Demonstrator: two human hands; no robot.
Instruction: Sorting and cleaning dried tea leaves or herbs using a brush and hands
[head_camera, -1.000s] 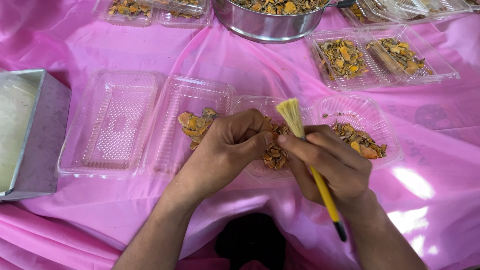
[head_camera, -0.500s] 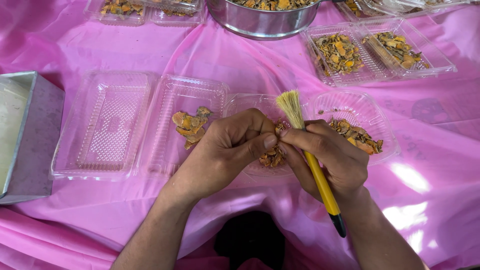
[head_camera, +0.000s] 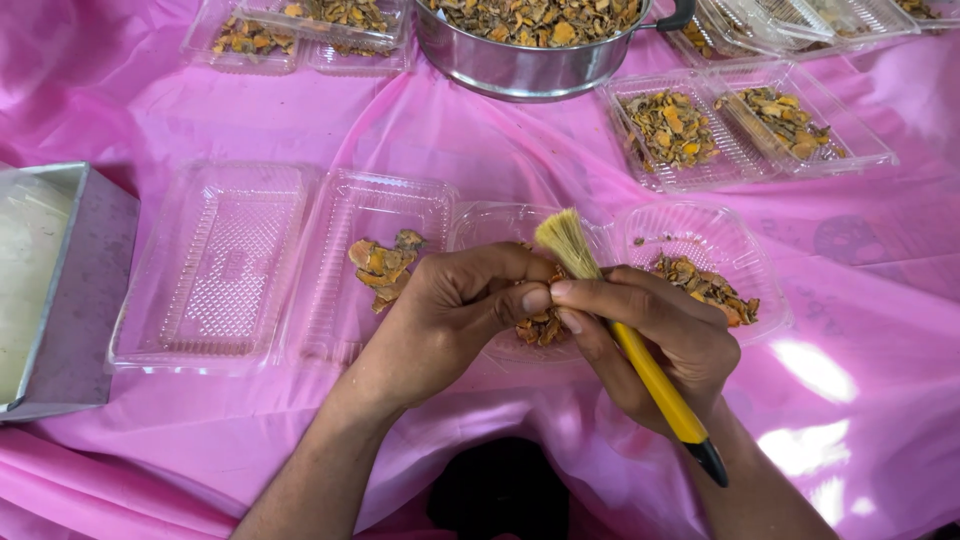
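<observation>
left hand (head_camera: 440, 310): pinching a dried slice, mid-frame over the clear tray (head_camera: 500, 225)
right hand (head_camera: 655, 335): clenched on the yellow brush (head_camera: 620, 335), bristles up
tip: I'd brush gently, crumbs over tray

clear hinged plastic container (head_camera: 215, 265) open at left, two filled clear containers (head_camera: 745, 125) upper right

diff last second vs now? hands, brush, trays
The brush tilted: its bristle tuft swung left toward the left hand, handle end went lower right. Whole view slid down slightly, showing more of the steel pot. Right hand keeps the brush; both hands stay pinched together over the middle clear tray. Nothing let go.
</observation>
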